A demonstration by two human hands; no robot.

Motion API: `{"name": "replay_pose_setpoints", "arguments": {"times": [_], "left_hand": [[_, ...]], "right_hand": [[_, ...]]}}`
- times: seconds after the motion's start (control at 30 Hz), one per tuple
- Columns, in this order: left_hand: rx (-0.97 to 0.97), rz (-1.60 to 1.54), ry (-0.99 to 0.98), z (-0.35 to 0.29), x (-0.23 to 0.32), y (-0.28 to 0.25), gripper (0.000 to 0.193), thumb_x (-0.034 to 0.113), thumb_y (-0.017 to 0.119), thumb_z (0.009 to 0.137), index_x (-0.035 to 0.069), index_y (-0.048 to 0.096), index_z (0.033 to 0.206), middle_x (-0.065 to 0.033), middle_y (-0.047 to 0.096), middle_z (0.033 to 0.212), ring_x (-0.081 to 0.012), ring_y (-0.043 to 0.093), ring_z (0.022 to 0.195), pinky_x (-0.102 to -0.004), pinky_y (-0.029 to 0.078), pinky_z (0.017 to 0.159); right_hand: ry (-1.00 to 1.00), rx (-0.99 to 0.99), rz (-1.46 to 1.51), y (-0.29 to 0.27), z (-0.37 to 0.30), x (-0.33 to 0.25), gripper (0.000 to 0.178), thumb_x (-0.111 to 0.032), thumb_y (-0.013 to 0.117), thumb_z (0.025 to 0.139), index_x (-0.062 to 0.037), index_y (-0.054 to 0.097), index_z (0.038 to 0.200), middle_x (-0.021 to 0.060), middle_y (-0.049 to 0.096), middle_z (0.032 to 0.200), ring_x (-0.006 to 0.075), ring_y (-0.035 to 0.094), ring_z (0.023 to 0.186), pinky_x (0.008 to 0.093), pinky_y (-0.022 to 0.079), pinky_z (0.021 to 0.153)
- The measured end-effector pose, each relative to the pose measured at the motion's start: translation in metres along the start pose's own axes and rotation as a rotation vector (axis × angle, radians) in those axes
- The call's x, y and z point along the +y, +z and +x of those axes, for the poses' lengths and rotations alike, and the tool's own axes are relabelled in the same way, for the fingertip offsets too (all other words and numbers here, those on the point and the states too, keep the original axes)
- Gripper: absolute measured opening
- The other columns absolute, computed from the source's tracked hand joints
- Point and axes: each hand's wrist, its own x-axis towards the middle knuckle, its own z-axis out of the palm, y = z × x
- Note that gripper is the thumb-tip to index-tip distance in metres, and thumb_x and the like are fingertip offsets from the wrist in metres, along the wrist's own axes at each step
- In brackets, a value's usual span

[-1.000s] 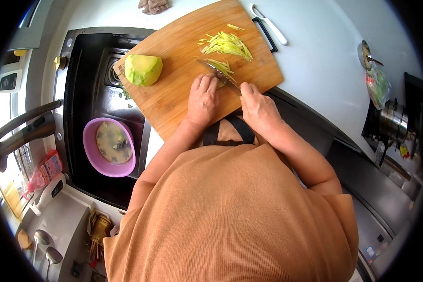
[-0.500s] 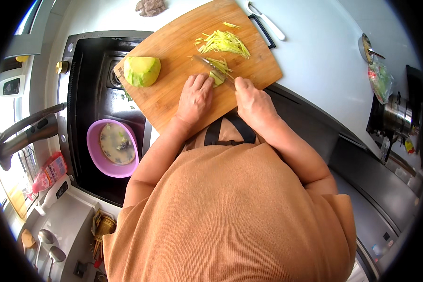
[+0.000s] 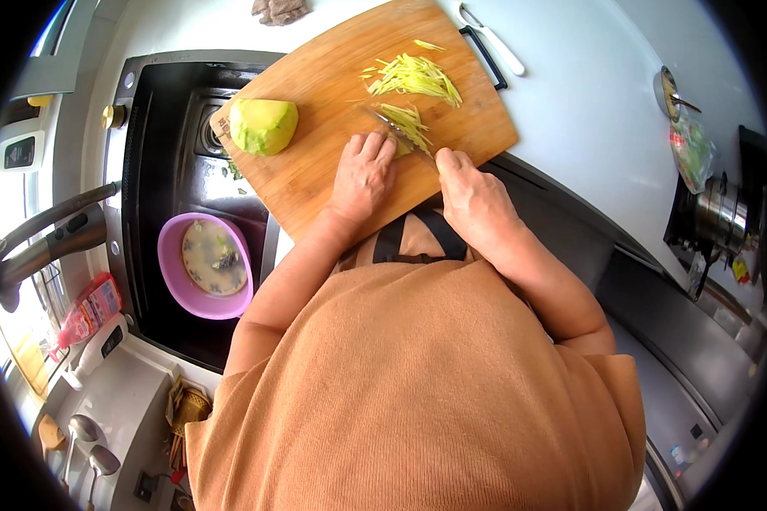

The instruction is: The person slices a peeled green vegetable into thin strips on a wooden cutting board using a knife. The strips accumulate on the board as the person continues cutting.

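Note:
My right hand (image 3: 475, 194) is closed round the handle of a kitchen knife (image 3: 406, 140). Its blade slants up and left across the wooden cutting board (image 3: 311, 183), right beside the fingertips of my left hand (image 3: 364, 176). Those fingers are bent and pressed down on pale green vegetable slices (image 3: 402, 148), mostly hidden by the hand and blade. Freshly cut strips (image 3: 407, 124) lie against the blade's far side. Beyond them is a larger pile of yellow-green shreds (image 3: 416, 78). A big peeled chunk of the green vegetable (image 3: 264, 127) rests at the board's left.
Left of the board is a black sink (image 3: 217, 192), partly overhung by the board, with a purple basin (image 3: 169, 277) of cloudy water in it. A white-handled peeler (image 3: 504, 51) lies beyond the board's black handle (image 3: 484, 58). A brown cloth (image 3: 279, 10) sits at the back.
Less of the slices shows beside my left fingers, and more strips lie beyond the blade. The whole view has shifted slightly; both hands keep their holds.

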Motion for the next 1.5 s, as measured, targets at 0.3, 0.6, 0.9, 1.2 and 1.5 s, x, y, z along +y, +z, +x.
{"name": "replay_pose_setpoints", "arguments": {"times": [0.3,0.6,0.9,1.2,1.5], "left_hand": [[0.025,-0.050,0.006,-0.003,-0.003,0.002,0.032,0.002,0.062,0.072,0.001,0.057,0.104,-0.0149,0.057,0.103,-0.0326,0.052,0.093,-0.0398,0.045,0.083],[0.041,-0.069,0.020,-0.001,-0.004,0.000,0.033,0.001,0.062,0.073,0.001,0.056,0.106,-0.0151,0.057,0.103,-0.0329,0.053,0.093,-0.0399,0.045,0.084],[0.044,-0.052,0.008,-0.001,-0.002,-0.002,0.030,0.002,0.063,0.075,0.001,0.057,0.104,-0.0144,0.057,0.105,-0.0329,0.052,0.096,-0.0396,0.045,0.086],[0.010,-0.106,-0.022,0.000,0.000,-0.003,0.029,0.000,0.062,0.075,0.000,0.058,0.103,-0.0149,0.057,0.105,-0.0333,0.053,0.095,-0.0397,0.044,0.086],[0.054,-0.075,0.022,-0.002,-0.004,0.001,0.028,0.000,0.062,0.075,0.000,0.058,0.102,-0.0157,0.057,0.102,-0.0341,0.053,0.091,-0.0409,0.045,0.082]], "right_hand": [[-0.019,0.053,-0.014,0.017,0.009,-0.002,0.022,0.004,0.055,0.079,-0.0005,0.042,0.096,0.0203,0.057,0.087,0.0384,0.064,0.070,0.0434,0.055,0.060],[-0.045,0.136,-0.018,0.020,0.020,0.000,0.018,0.002,0.053,0.082,-0.0015,0.043,0.097,0.0201,0.058,0.087,0.0379,0.064,0.072,0.0432,0.055,0.062],[-0.008,0.041,-0.012,-0.002,0.004,-0.007,0.020,0.006,0.053,0.079,-0.0012,0.041,0.095,0.0205,0.057,0.085,0.0397,0.063,0.072,0.0449,0.055,0.062],[0.027,0.047,-0.011,0.011,0.005,-0.007,0.023,0.006,0.055,0.078,-0.0014,0.041,0.094,0.0205,0.057,0.086,0.0394,0.064,0.072,0.0433,0.055,0.061],[0.045,0.105,-0.010,0.023,0.016,-0.020,0.022,0.004,0.055,0.079,-0.0017,0.042,0.095,0.0211,0.058,0.087,0.0377,0.065,0.072,0.0420,0.056,0.061]]}}
